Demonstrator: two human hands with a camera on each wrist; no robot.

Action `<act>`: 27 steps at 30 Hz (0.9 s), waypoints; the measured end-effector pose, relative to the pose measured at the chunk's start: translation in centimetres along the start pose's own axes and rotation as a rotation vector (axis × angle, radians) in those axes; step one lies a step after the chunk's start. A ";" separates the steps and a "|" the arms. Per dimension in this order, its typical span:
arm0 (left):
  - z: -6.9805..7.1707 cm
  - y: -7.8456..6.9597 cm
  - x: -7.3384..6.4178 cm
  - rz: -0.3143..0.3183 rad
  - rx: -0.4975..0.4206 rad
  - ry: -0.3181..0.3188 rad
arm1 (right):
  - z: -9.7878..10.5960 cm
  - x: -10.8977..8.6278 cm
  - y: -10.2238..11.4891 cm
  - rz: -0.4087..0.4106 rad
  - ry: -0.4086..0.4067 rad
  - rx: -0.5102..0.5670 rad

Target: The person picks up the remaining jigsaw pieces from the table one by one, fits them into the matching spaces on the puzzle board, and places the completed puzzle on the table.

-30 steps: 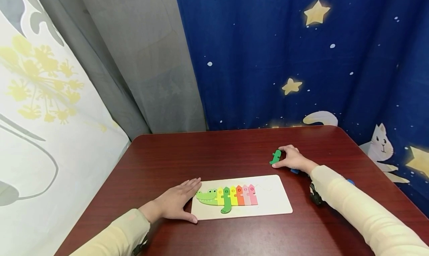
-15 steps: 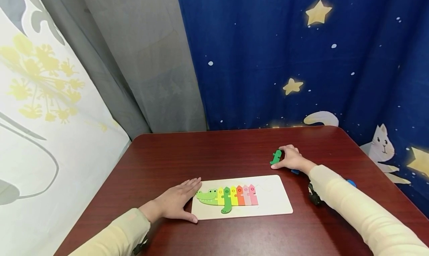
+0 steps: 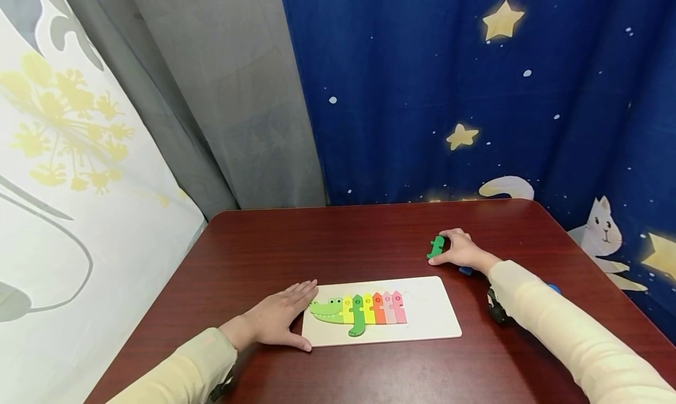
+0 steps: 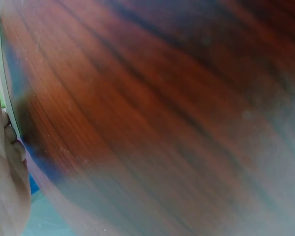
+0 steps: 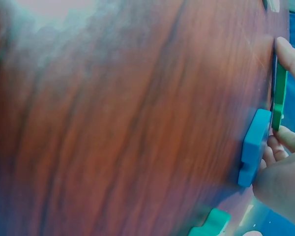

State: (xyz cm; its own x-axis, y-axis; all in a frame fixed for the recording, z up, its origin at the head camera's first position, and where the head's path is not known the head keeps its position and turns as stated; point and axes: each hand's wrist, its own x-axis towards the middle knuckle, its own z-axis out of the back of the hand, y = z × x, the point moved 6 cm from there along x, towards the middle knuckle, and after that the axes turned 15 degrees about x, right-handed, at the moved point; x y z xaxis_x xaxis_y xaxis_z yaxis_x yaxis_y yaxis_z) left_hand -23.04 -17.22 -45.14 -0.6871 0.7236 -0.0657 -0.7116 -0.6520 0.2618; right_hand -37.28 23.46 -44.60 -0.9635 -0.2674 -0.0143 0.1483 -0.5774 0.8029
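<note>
A pale wooden puzzle board lies on the table with a crocodile puzzle on its left part. The crocodile has a green head and a row of numbered yellow, green, orange and pink pieces. My left hand rests at the board's left edge, fingers straight, thumb spread toward the near corner. Farther back to the right, my right hand holds a green puzzle piece by its two ends, between thumb and fingers. In the right wrist view, that green puzzle piece appears edge-on, low over the table.
A blue puzzle piece lies beside my right hand, mostly hidden by it in the head view. A teal-green piece lies nearer the wrist. Another blue piece peeks out behind the right sleeve. Curtains hang behind the dark red table.
My right hand and the green puzzle piece have shifted only very slightly. The left hand and the board stay in place.
</note>
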 end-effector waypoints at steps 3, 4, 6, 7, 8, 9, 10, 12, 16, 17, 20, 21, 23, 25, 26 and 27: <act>0.0 0.0 0.1 -0.004 0.000 -0.007 | 0.1 -0.1 -0.1 0.010 0.005 0.024; 0.0 0.0 0.1 -0.005 0.000 -0.008 | 0.1 -0.1 -0.1 0.012 0.006 0.033; 0.0 0.0 0.1 -0.004 0.001 -0.008 | 0.1 -0.1 -0.2 0.009 0.009 0.047; 0.0 0.0 0.1 -0.003 0.002 -0.008 | 0.1 -0.1 -0.2 0.007 0.009 0.053; 0.0 0.0 0.1 -0.002 0.003 -0.007 | 0.2 -0.1 -0.3 0.008 0.011 0.056; 0.0 0.0 0.1 -0.002 0.004 -0.006 | 0.2 -0.1 -0.3 0.009 0.012 0.060; 0.0 0.0 0.0 -0.002 0.004 -0.005 | 0.3 -0.1 -0.3 0.009 0.013 0.069; -0.1 0.0 0.1 -0.002 0.005 -0.005 | 0.4 -0.1 -0.3 0.013 0.012 0.083; 0.0 0.0 0.1 -0.003 0.002 -0.007 | 0.6 -0.1 -0.2 0.018 0.011 0.127; 0.0 0.0 0.1 -0.003 0.002 -0.009 | 0.6 -0.1 -0.1 0.018 0.011 0.136; -0.1 0.0 0.1 -0.005 0.003 -0.012 | 0.7 -0.1 0.0 0.017 0.010 0.162; -0.1 0.0 0.1 -0.006 0.004 -0.013 | 0.8 -0.1 0.0 0.019 0.010 0.168; -0.1 0.0 0.1 -0.008 0.003 -0.017 | 0.8 -0.1 0.2 0.027 0.008 0.171; -0.1 0.0 0.0 -0.008 0.002 -0.017 | 0.9 -0.2 0.5 0.036 0.006 0.174; 0.0 0.0 0.0 -0.008 0.003 -0.018 | 0.9 -0.3 0.6 0.037 0.003 0.176; 0.0 0.0 0.0 -0.009 0.003 -0.020 | 0.9 -0.4 0.8 0.041 0.001 0.175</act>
State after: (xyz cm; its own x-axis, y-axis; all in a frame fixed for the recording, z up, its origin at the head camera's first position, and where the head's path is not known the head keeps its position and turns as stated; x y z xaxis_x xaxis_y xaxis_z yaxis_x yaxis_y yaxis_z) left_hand -23.06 -17.19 -45.18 -0.6778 0.7336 -0.0492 -0.7173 -0.6450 0.2637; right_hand -37.02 23.84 -43.41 -0.9572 -0.2887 0.0202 0.1464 -0.4230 0.8942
